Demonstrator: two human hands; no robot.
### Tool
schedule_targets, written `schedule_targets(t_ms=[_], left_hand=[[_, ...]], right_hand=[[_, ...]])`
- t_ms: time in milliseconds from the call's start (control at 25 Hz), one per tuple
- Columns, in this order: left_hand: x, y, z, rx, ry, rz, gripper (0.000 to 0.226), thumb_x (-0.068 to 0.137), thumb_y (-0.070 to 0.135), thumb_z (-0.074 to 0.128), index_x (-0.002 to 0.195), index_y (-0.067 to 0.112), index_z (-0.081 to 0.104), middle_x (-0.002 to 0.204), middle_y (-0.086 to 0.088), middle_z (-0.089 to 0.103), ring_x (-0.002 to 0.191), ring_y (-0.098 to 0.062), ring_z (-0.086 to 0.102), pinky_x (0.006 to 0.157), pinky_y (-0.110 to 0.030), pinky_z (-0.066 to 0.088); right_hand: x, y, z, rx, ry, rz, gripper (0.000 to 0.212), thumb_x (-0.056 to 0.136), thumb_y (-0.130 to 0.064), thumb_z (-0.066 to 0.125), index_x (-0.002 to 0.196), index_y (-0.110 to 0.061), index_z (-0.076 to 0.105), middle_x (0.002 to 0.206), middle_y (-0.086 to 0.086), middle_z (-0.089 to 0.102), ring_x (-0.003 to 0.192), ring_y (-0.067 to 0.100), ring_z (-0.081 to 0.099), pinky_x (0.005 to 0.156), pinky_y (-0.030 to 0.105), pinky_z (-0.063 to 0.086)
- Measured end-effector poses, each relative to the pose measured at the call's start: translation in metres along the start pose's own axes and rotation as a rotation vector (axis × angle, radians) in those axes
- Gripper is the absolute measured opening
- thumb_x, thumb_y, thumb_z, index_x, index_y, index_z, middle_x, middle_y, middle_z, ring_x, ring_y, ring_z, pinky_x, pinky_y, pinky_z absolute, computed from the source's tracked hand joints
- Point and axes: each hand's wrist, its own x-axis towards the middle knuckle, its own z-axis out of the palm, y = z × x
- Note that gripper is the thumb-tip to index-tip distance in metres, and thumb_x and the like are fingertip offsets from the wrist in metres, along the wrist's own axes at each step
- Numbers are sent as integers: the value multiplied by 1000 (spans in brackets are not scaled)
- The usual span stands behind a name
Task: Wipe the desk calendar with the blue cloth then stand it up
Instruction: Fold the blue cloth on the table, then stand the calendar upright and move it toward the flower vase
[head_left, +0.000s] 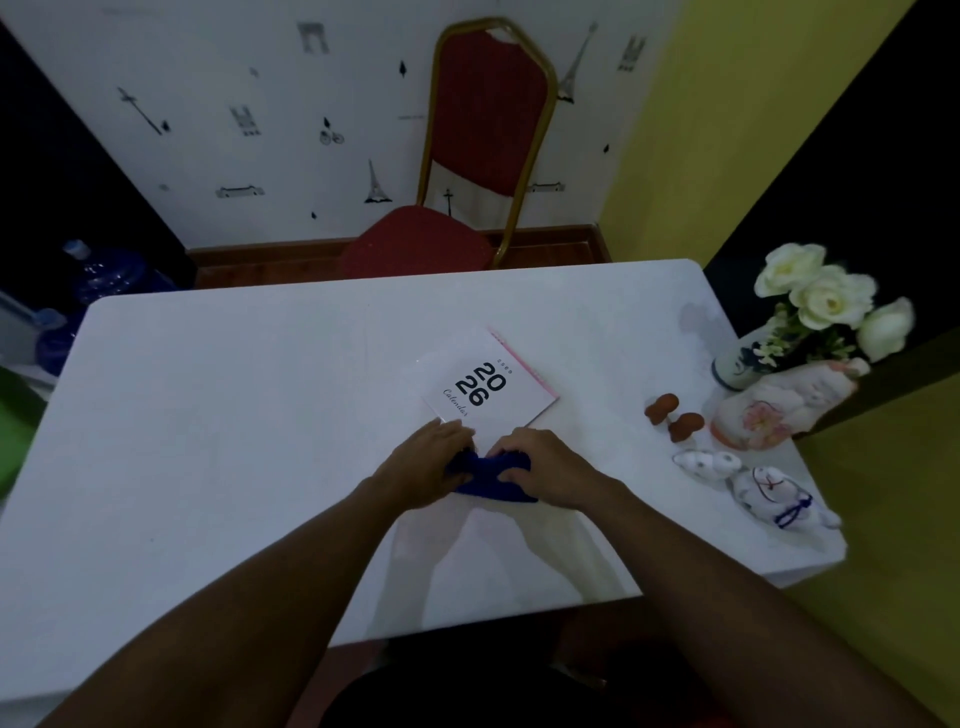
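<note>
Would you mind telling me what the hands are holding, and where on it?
Both hands grip the blue cloth: the left hand its left end, the right hand its right end.

White calendar flat; blue cloth bunched beside.

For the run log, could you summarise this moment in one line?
hands: left hand, right hand bunching blue cloth | calendar: flat

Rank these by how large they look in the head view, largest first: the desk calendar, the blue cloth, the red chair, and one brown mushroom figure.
1. red chair
2. desk calendar
3. blue cloth, partly hidden by both hands, so its full size is unsure
4. brown mushroom figure
</note>
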Motion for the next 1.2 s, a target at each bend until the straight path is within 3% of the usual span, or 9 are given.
schedule_targets(t_ms=[80, 160, 280, 360, 440, 560, 760, 960, 1200], left_hand=[[-4, 7, -3, 24, 54, 5, 13, 99, 31, 64, 107, 22, 62, 104, 1, 71, 92, -18, 62, 99, -38, 52], [-12, 14, 2, 43, 123, -17, 11, 102, 29, 56, 110, 23, 59, 98, -1, 70, 90, -21, 62, 78, -38, 55], [-36, 18, 27, 38, 55, -50, 40, 105, 28, 54, 144, 30, 50, 138, -1, 68, 122, -23, 64, 108, -41, 53], [-56, 14, 49, 129, -171, -57, 64, 107, 41, 48, 165, 32, 24, 172, -2, 34, 155, -25, 38, 127, -42, 30], [-72, 10, 69, 211, -327, -68, 72, 108, 55, 32, 169, 28, 5, 178, -3, -1, 166, -23, 4, 134, -41, 7], [-79, 12, 81, 234, -326, -99, 70, 110, 55, 19, 168, 22, -3, 177, -6, -13, 166, -24, -8, 134, -41, 0], [-74, 14, 79, 202, -332, -97, 69, 110, 54, 16, 168, 18, 7, 178, -9, -1, 166, -25, 1, 133, -38, 3], [-52, 10, 45, 177, -121, 24, 62, 107, 50, 18, 143, 23, 61, 145, -1, 67, 131, -19, 63, 123, -39, 31], [9, -12, 13, -30, 40, -200, 49, 110, 35, 41, 154, 17, 50, 158, -6, 55, 148, -22, 49, 128, -42, 29]], right_hand=[[-8, -2, -3, -37, 154, -93, 28, 90, 0, 68, 113, -14, 76, 102, 5, 67, 91, 20, 64, 80, 32, 54], [-20, -1, 5, -128, 308, -165, 30, 86, 4, 70, 111, -13, 78, 107, 7, 73, 93, 23, 68, 81, 37, 58], [-45, 15, 43, -339, 373, -273, 34, 77, 0, 80, 109, -12, 81, 119, 10, 76, 100, 31, 74, 88, 43, 60], [-63, 29, 71, -367, 227, -247, 40, 80, -18, 81, 119, -13, 77, 134, 9, 70, 118, 28, 69, 103, 43, 53], [-77, 38, 91, -360, 63, -133, 57, 90, -40, 66, 142, -15, 61, 156, 4, 50, 143, 21, 48, 119, 37, 36], [-79, 45, 101, -415, 100, -122, 63, 98, -37, 52, 154, -10, 44, 164, 7, 36, 152, 24, 32, 124, 39, 23], [-74, 49, 96, -598, 203, -230, 48, 92, -26, 70, 136, -5, 66, 143, 13, 62, 132, 30, 59, 109, 46, 49], [-52, 37, 84, -403, 378, -210, 21, 91, -17, 68, 107, -7, 79, 114, 11, 78, 99, 25, 73, 94, 40, 56], [8, 14, 51, -46, 335, 398, 40, 101, -28, 52, 137, -13, 60, 135, 5, 65, 121, 23, 59, 104, 37, 49]])
